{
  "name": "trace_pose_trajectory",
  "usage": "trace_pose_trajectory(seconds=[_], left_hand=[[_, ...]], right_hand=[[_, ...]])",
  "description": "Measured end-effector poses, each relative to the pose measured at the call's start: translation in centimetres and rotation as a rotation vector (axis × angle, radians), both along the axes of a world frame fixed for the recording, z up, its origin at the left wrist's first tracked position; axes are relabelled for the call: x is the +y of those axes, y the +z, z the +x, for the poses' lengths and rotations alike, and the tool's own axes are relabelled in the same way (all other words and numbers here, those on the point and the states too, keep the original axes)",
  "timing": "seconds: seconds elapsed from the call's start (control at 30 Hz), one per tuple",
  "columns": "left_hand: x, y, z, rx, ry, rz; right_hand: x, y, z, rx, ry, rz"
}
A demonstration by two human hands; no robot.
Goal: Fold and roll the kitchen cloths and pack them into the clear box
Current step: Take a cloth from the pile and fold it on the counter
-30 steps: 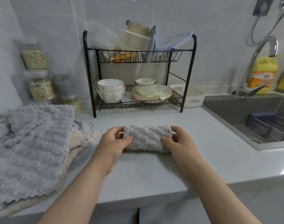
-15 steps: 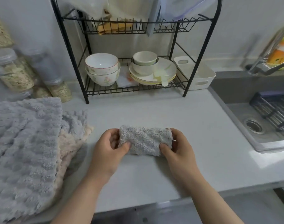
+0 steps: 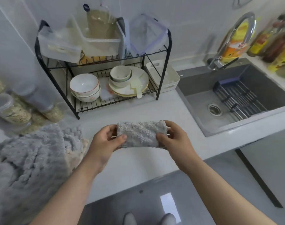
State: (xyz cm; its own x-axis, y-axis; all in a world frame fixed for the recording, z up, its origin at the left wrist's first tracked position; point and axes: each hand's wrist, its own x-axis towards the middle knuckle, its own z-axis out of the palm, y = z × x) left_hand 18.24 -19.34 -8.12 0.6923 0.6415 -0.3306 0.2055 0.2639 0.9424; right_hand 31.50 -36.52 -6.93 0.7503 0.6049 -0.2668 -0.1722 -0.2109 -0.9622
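Head view: we count two hands and one rolled grey cloth [image 3: 138, 135], held level over the near part of the white counter [image 3: 138, 109]. Left hand [image 3: 106, 141] and right hand [image 3: 176, 140] each grasp one end of the roll, thumb on the near face, fingers curled behind. At far left lies one pile of loose cloths [image 3: 29, 159], grey on top, a cream one [image 3: 76, 153] showing beneath. One black two-tier rack [image 3: 115, 103] stands at the wall. Its lower tier carries one stack of bowls [image 3: 84, 85] and one bowl [image 3: 120, 75] on a stack of plates [image 3: 139, 82]; its upper tier carries clear plastic containers [image 3: 101, 39], too overlapped for us to count. One white basket [image 3: 169, 78] sits just beside the rack. Jars [image 3: 13, 109] at left contain grain. One sink [image 3: 197, 101] at right contains one drain rack [image 3: 239, 98].
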Motion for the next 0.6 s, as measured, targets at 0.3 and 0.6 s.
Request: trace_pose_trajectory(seconds=[0.3, 0.6], left_hand=[[-8.2, 6.1, 10.4, -0.102, -0.245, 0.049], [-22.9, 11.7, 25.1, -0.271, -0.600, 0.044]], right_hand=[[-10.9, 5.7, 6.4, -0.069, -0.206, 0.108], [-28.1, 11.4, 14.4, -0.179, -0.520, 0.186]])
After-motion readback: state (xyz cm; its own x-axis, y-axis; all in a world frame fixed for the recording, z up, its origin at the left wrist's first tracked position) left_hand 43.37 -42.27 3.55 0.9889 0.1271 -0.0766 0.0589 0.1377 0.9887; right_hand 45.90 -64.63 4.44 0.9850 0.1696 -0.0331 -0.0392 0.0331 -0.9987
